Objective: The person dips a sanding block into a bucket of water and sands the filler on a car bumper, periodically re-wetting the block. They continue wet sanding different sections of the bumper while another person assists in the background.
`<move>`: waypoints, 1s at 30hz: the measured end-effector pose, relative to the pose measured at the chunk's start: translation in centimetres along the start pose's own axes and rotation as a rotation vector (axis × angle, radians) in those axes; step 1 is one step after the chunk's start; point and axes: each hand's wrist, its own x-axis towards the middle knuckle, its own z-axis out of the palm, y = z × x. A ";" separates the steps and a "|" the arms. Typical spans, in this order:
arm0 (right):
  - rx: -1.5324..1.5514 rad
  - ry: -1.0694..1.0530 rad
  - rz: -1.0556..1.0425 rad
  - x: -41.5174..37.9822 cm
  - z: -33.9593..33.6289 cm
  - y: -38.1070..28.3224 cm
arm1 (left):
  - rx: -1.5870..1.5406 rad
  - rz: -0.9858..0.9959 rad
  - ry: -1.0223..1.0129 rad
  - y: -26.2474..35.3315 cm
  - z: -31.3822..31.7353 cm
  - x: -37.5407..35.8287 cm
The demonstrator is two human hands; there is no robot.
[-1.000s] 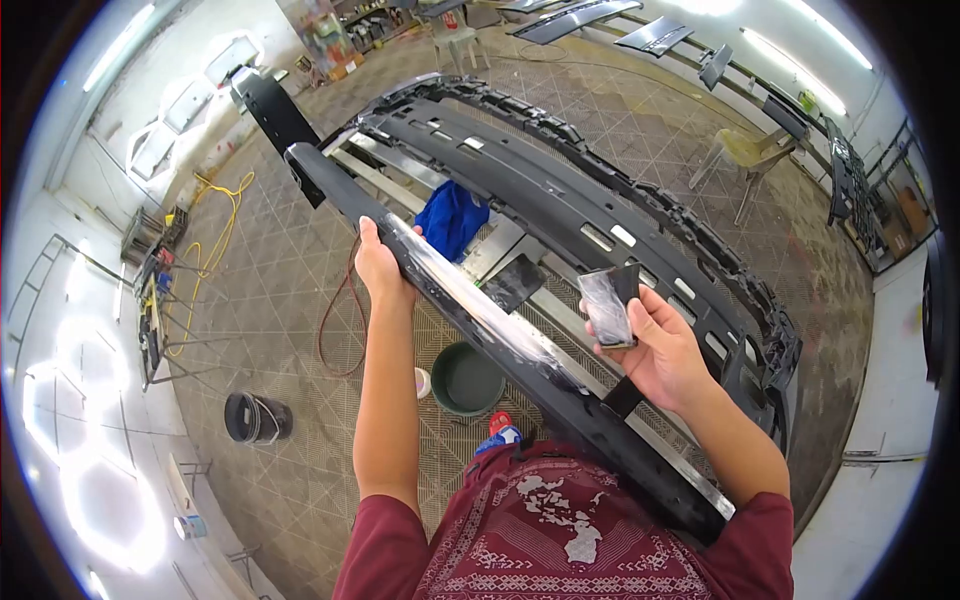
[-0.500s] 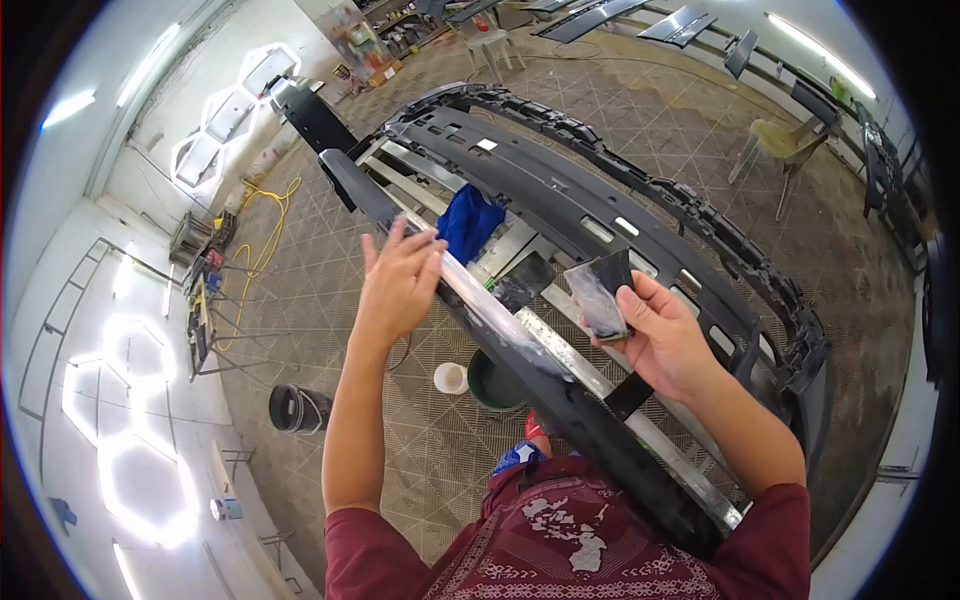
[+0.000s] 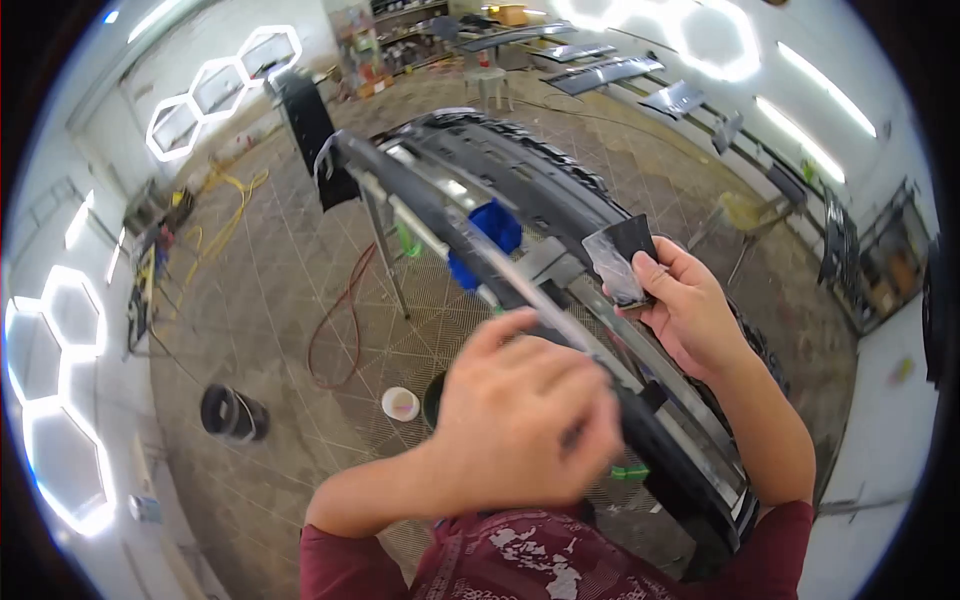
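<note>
The black bumper strip [image 3: 470, 225] ran from upper left to lower right. The right hand [image 3: 690, 310] pinched a smeared spreader [image 3: 620, 262] above it; the left hand [image 3: 525, 425], fingers curled loosely, lay blurred on the strip at centre. Seemingly mid-filling, the next pass needing a steady spread.

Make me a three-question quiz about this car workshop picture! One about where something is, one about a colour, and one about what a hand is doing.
1. Where is the white cup?
A. On the floor
B. On the yellow chair
C. In the right hand

2. What colour is the cloth hanging on the bumper stand?
A. Red
B. Blue
C. Green

3. What is the right hand doing?
A. Resting flat and empty
B. Gripping the red hose
C. Holding a dark sanding pad

Answers: 1 A, the cup stands on the grid floor beside the dark bucket. 2 B, the cloth is bright blue. 3 C, the fingers pinch the pad above the black bumper, while the left hand lies on the bumper's edge.
</note>
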 end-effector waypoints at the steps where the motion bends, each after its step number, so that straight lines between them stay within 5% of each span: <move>1: -0.025 -0.062 0.007 1.4 1.5 0.6 | -0.186 -0.009 -0.015 1.2 -1.9 -0.4; 5: -0.417 -0.174 0.126 5.3 14.9 2.5 | -0.670 -0.142 -0.166 3.3 -9.9 -3.0; 7: -0.647 -0.318 0.071 8.1 20.6 5.7 | -0.918 -0.208 -0.704 0.3 -13.5 -3.6; 10: -0.821 -0.406 0.102 13.0 27.2 12.3 | -1.143 -0.342 -0.449 -4.7 -15.8 -8.9; 11: -0.837 -0.390 0.103 13.7 28.5 14.5 | -0.879 -0.384 -0.098 -3.3 -15.0 -11.2; 14: -0.682 -0.471 0.253 14.2 33.0 22.0 | -1.027 -0.661 -0.323 -3.7 -16.6 -14.0; 15: -0.529 -0.434 0.342 14.0 34.0 24.9 | -1.085 -0.543 -0.267 -5.4 -17.8 -14.1; 16: -0.394 -0.408 0.441 13.9 34.1 27.3 | -1.178 -0.483 -0.422 -7.2 -18.9 -14.0; 17: -0.261 -0.350 0.502 13.8 34.8 29.9 | -1.023 -0.544 -0.042 -6.4 -18.1 -14.6; 18: -0.128 -0.278 0.588 15.6 31.1 33.7 | -0.999 -0.638 -0.008 -7.0 -13.2 -11.8; 20: 0.054 -0.177 0.683 16.0 28.7 39.8 | -0.301 -0.892 0.252 -8.8 -6.4 -11.2; 22: 0.166 -0.114 0.775 18.1 22.4 50.2 | -0.335 -0.898 0.096 -17.3 -1.7 -15.0; 25: 0.353 -0.014 0.964 17.4 17.5 66.5 | -0.724 -1.326 0.041 -25.9 3.9 -29.6; 30: 0.009 0.029 1.079 18.0 10.0 90.5 | -0.762 -2.009 0.433 -32.4 12.4 -54.1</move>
